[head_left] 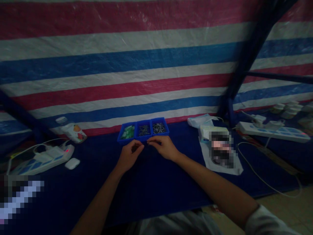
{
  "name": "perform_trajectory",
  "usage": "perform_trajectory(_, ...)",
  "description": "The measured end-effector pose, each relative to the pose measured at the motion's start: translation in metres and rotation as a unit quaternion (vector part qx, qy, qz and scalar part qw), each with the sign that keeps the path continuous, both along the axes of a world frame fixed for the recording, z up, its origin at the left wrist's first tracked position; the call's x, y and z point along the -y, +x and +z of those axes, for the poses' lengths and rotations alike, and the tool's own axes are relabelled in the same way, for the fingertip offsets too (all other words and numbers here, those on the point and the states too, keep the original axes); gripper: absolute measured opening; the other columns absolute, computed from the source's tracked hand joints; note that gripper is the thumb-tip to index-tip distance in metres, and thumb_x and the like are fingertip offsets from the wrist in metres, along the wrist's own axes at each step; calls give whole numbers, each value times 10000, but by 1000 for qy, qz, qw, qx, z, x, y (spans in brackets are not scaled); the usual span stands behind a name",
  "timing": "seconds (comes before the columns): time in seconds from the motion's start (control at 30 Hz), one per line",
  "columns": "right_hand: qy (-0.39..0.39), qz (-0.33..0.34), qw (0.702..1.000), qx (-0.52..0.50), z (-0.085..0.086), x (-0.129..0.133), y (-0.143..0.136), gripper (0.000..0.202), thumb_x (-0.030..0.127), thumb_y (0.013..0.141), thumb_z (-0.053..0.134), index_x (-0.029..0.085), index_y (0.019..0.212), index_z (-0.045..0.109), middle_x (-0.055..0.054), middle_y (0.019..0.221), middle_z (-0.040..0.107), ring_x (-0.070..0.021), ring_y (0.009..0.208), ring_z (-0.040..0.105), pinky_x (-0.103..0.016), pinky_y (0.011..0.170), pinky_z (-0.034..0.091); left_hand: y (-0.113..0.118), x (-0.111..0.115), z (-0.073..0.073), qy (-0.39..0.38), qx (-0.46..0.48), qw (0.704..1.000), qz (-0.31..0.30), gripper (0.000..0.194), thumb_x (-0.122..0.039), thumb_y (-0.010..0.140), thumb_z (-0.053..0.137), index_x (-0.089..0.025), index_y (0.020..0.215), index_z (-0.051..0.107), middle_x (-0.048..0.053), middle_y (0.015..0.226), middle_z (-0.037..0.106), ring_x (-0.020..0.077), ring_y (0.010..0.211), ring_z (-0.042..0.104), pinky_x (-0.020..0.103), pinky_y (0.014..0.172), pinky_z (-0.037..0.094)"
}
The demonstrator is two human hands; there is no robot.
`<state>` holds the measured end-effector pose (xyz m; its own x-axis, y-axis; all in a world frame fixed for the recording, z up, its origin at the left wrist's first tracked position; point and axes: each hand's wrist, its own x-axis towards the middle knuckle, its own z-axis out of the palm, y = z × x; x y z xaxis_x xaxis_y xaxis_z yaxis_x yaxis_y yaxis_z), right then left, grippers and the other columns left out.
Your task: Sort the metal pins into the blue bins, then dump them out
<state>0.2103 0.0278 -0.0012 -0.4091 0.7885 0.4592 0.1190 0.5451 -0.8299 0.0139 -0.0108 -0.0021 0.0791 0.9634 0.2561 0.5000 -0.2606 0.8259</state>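
Observation:
Both arms reach forward over a dark blue table cover (pixel 156 182). My left hand (pixel 130 156) and my right hand (pixel 163 147) meet just in front of a blue three-part tray (pixel 143 130), fingertips pinched close together. Whatever sits between the fingers is too small and dim to make out. The tray's left part holds green pieces (pixel 127 132); the middle part (pixel 144 130) and the right part (pixel 159 128) hold small dark metal pieces.
A power strip (pixel 40 158) with a red light, plugs and a white oval object (pixel 72 163) lie at left, near a tipped bottle (pixel 72 130). Another power strip (pixel 274 130), cables, white bags and small jars sit at right. A striped tarp hangs behind.

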Motion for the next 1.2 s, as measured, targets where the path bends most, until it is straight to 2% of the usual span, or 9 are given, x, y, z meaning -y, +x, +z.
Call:
perform_trajectory(0.1, -126, -30, 987, -98, 5, -4, 1, 190, 376, 798, 666, 189, 780, 689, -20, 746, 714, -148, 701, 655, -298, 715, 495, 0, 0, 1, -3, -6, 1000, 3, 219, -404, 851, 594, -187, 855, 624, -4, 756, 635, 155, 702, 587, 276, 664, 446)
perform_trajectory(0.27, -249, -131, 949, -141, 0, -18, 9, 426, 501, 772, 650, 194, 518, 498, 48, 415, 459, -86, 409, 427, -249, 473, 325, 1, 2, 3, 3, -27, 1000, -1, 207, -391, 854, 586, -190, 841, 632, 0, 760, 642, 160, 712, 596, 287, 674, 456)
perform_trajectory(0.33, -290, -142, 928, -188, -3, -23, 12, 426, 506, 726, 685, 197, 525, 472, 63, 418, 420, -77, 387, 394, -248, 438, 284, 2, 2, 4, 8, -33, 999, -3, 205, -387, 854, 582, -191, 831, 636, -3, 748, 642, 157, 694, 593, 284, 658, 454)
perform_trajectory(0.47, -333, -145, 901, -237, -6, -27, 15, 392, 541, 699, 697, 170, 678, 569, 11, 605, 585, -88, 468, 510, -234, 457, 348, 3, 2, 5, 11, -41, 999, -7, 210, -385, 859, 574, -188, 824, 637, -6, 736, 637, 151, 677, 587, 277, 645, 447)
perform_trajectory(0.73, -318, -118, 926, -167, -8, -21, 10, 239, 398, 732, 659, 160, 748, 639, -6, 697, 629, -81, 518, 525, -212, 482, 361, 0, -1, -1, 44, -114, 992, -7, 186, -357, 887, 554, -195, 858, 641, 15, 802, 652, 179, 754, 601, 318, 720, 464)
perform_trajectory(0.87, -274, -124, 944, -136, -10, -20, 5, 162, 333, 743, 615, 176, 749, 654, -6, 715, 636, -103, 571, 537, -230, 521, 400, -1, -4, -5, 174, -249, 951, 60, 155, -291, 880, 568, -202, 965, 663, 85, 1058, 658, 274, 1055, 549, 451, 944, 405)
perform_trajectory(0.97, -195, -159, 962, -105, -11, -22, 4, 194, 201, 725, 514, 201, 817, 685, -5, 772, 669, -132, 649, 573, -273, 623, 462, 1, -13, -6, 214, -335, 910, 117, 295, -304, 872, 593, -217, 1151, 638, 128, 1238, 612, 357, 1190, 464, 533, 974, 348)
perform_trajectory(1.07, -120, -158, 976, -87, -10, -20, 6, 350, 106, 647, 389, 218, 758, 701, -3, 781, 693, -153, 741, 608, -319, 758, 478, 3, -29, -7, 220, -394, 889, 82, 339, -298, 869, 613, -220, 1199, 625, 145, 1247, 624, 382, 1216, 451, 585, 998, 284)
perform_trajectory(1.2, -116, -108, 978, -134, -6, -15, 8, 225, 132, 575, 351, 220, 471, 532, -5, 536, 583, -172, 680, 611, -307, 710, 464, 3, -48, -9, 219, -419, 881, 23, 256, -210, 888, 582, -240, 1132, 653, 119, 1104, 705, 344, 1212, 482, 598, 1025, 225)
